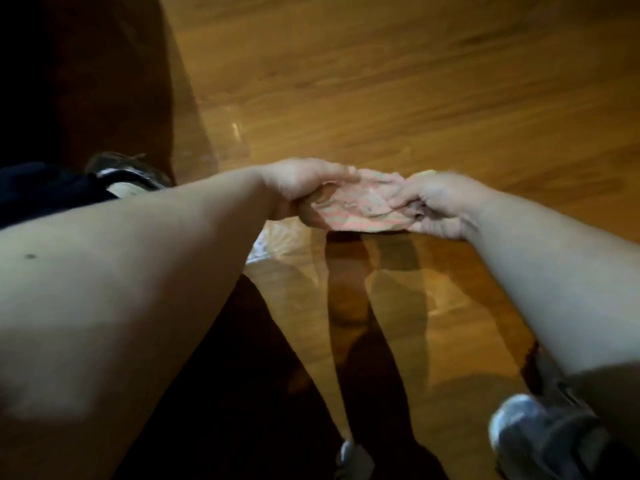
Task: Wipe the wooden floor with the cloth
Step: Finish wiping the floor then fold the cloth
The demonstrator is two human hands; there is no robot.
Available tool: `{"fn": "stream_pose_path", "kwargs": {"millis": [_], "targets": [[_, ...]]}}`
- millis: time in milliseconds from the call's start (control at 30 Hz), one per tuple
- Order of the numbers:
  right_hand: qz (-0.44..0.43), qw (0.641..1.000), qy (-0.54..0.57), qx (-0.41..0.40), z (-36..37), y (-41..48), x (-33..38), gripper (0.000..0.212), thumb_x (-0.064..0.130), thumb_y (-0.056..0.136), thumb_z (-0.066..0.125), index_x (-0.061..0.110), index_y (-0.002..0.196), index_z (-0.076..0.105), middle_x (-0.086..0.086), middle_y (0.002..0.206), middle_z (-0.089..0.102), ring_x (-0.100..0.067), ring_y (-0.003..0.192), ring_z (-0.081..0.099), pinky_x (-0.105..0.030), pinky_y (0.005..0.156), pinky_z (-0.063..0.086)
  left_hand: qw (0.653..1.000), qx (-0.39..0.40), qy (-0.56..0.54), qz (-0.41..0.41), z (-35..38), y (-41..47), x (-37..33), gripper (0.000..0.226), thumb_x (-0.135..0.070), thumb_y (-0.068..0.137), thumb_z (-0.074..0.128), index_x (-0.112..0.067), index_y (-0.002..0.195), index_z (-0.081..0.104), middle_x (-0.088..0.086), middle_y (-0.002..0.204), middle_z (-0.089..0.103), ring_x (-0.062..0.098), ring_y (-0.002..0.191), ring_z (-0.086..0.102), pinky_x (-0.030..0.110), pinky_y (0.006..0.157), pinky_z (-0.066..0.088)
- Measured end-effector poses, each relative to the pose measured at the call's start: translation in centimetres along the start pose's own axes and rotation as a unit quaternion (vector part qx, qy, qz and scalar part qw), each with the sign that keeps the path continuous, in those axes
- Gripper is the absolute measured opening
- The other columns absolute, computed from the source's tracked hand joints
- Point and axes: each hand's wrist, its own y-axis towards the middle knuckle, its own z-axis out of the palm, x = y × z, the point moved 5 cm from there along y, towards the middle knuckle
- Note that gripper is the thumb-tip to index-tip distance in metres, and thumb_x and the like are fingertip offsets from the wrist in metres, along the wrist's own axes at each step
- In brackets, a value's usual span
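A pale pinkish patterned cloth [360,206] is stretched between both my hands just above the glossy wooden floor [398,81]. My left hand [298,183] grips its left end, thumb on top and fingers curled under. My right hand [440,202] pinches the right end, fingers folded round the bunched edge. The cloth's underside is hidden, and I cannot tell whether it touches the boards. Both forearms reach forward from the bottom corners of the view.
A sandalled foot [130,176] stands at the left by a deep shadow [86,81]. A grey shoe [540,441] is at the lower right. Dark arm shadows and bright reflections lie on the floor below the hands. Open floorboards stretch ahead and to the right.
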Motion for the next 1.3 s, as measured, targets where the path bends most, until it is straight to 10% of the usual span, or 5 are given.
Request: {"fn": "stream_pose_path", "kwargs": {"millis": [167, 400, 700, 900, 1300], "targets": [[0.059, 0.996, -0.065, -0.028, -7.3, -6.4, -5.7, 0.03, -0.003, 0.089, 0.059, 0.017, 0.112, 0.056, -0.01, 0.062, 0.059, -0.008, 0.038, 0.054, -0.015, 0.039, 0.044, 0.972, 0.031, 0.228, 0.052, 7.0, -0.7, 0.3, 0.027, 0.009, 0.081, 0.066, -0.008, 0.101, 0.06, 0.018, 0.09, 0.063, 0.029, 0.078, 0.064, 0.041, 0.07, 0.058], [-0.001, 0.964, -0.262, -0.036, -10.7, -15.3, -13.0, 0.018, 0.034, 0.076, 0.076, 0.021, 0.089, 0.075, 0.003, 0.109, 0.068, -0.015, 0.113, 0.053, -0.039, 0.098, 0.038, 0.916, 0.075, 0.365, 0.148, 18.3, -5.8, -0.4, 0.008, -0.017, 0.094, 0.059, -0.023, 0.093, 0.064, 0.001, 0.081, 0.068, 0.012, 0.07, 0.065, 0.026, 0.057, 0.054], [-0.1, 0.99, -0.058, -0.081, -15.0, -29.4, -18.9, 0.013, 0.003, 0.09, 0.059, 0.014, 0.098, 0.061, -0.008, 0.078, 0.057, -0.014, 0.063, 0.052, -0.025, 0.054, 0.043, 0.908, 0.162, 0.373, 0.101, 26.3, -17.8, 1.3, 0.056, -0.024, 0.061, 0.081, -0.025, 0.112, 0.06, 0.007, 0.103, 0.071, 0.02, 0.084, 0.071, 0.028, 0.064, 0.057], [-0.113, 0.985, -0.113, -0.068, -15.1, -38.6, -20.7, 0.008, -0.001, 0.079, 0.067, 0.006, 0.084, 0.066, -0.013, 0.085, 0.066, -0.028, 0.093, 0.062, -0.041, 0.099, 0.043, 0.738, 0.055, 0.637, 0.216, 31.7, -25.6, -1.3, 0.041, 0.005, 0.074, 0.071, -0.023, 0.103, 0.066, -0.002, 0.088, 0.07, 0.011, 0.07, 0.061, 0.021, 0.055, 0.05], [-0.16, 0.976, 0.145, 0.018, -15.3, -52.0, -22.7, 0.045, 0.033, 0.085, 0.053, 0.005, 0.118, 0.064, -0.015, 0.111, 0.065, -0.029, 0.102, 0.06, -0.042, 0.092, 0.05, 0.876, 0.206, 0.277, 0.336, 40.6, -35.3, -5.2, 0.037, 0.013, 0.086, 0.049, -0.018, 0.104, 0.059, 0.007, 0.092, 0.064, 0.017, 0.072, 0.067, 0.031, 0.063, 0.058]]}}
